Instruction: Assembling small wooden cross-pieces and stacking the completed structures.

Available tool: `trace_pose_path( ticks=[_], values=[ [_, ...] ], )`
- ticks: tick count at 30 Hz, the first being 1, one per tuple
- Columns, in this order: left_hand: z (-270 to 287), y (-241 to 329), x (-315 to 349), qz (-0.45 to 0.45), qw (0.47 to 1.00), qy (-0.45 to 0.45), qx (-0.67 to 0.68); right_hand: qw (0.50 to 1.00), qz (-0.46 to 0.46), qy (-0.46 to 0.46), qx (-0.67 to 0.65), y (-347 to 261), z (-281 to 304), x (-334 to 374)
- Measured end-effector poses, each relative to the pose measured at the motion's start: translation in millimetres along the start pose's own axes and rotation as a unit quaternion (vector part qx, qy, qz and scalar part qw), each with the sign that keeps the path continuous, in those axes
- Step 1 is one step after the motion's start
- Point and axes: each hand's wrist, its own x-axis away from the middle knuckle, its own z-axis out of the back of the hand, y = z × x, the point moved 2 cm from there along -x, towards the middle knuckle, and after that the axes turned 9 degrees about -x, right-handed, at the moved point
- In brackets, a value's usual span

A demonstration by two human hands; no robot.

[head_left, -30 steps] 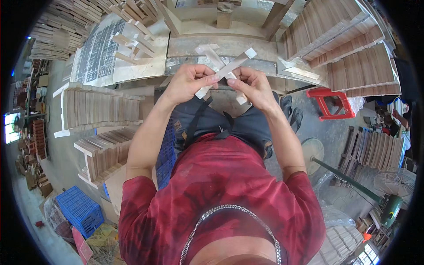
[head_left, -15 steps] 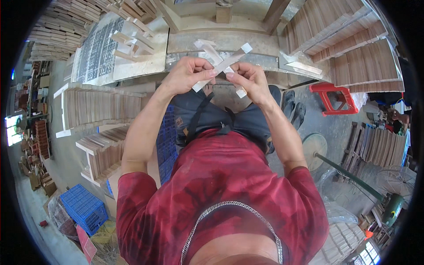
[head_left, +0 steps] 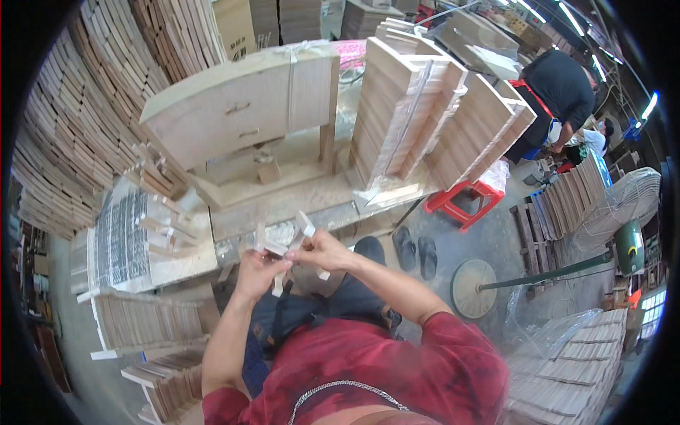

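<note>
Both my hands are closed around a small assembly of pale wooden sticks, held over my lap at the workbench's front edge. Its arms stick out above and below my fingers, and how they join is partly hidden. My left hand grips it from the left. From the right, my right hand pinches it, the two thumbs close together at the middle. Similar joined wooden pieces lie on the bench to the left.
The workbench carries a large wooden furniture frame and upright wooden panels. Stacked slats rise at far left. At right are a red stool, slippers, a green-poled fan and a person bending.
My view has tilted up and turned, bringing the background and another person into sight. The stick assembly, an X before, is now turned in my hands, which sit closer together.
</note>
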Motion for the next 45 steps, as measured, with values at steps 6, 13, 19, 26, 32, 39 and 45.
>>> trace_pose_path(
  ticks=[6,13,19,26,32,39,45],
  values=[
    [0,-44,3,0.046,0.998,0.004,-0.044,0.996,-0.086,0.004,0.004,25,-5,-4],
    [6,-43,11,0.045,0.997,-0.045,0.049,0.991,-0.06,-0.071,0.098,20,-3,-11],
    [7,-43,13,0.058,0.998,-0.012,-0.037,0.975,-0.037,-0.134,0.171,3,8,-9],
    [51,-16,25,0.012,0.996,0.077,0.04,0.994,-0.041,0.101,0.003,-10,36,-7],
    [60,-8,48,-0.066,0.992,0.104,-0.009,0.999,0.017,0.047,0.008,-35,-12,-39],
    [101,28,96,-0.081,0.973,0.192,-0.099,0.959,-0.177,-0.213,-0.059,-90,-90,-87],
    [126,74,168,-0.266,0.607,0.599,-0.45,0.969,0.108,-0.224,-0.007,-152,-129,-125]
  ],
)
